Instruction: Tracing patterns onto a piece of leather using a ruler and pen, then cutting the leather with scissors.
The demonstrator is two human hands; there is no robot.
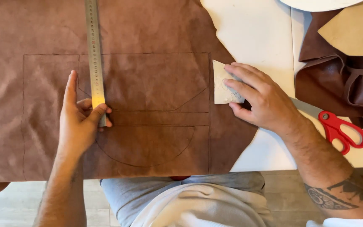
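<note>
Left hand [78, 120] pinches the lower end of a steel ruler [95, 59] against the brown leather sheet [148, 84]; the ruler's top runs out of frame. Right hand [259, 98] presses spread fingers on a small pale card piece [221, 86], partly covering it. Red-handled scissors [341, 130] lie on the white table [257, 33], blades hidden behind the wrist. Traced pattern lines are faint.

White worktable [257, 38] above pale plank floor [5, 206].
</note>
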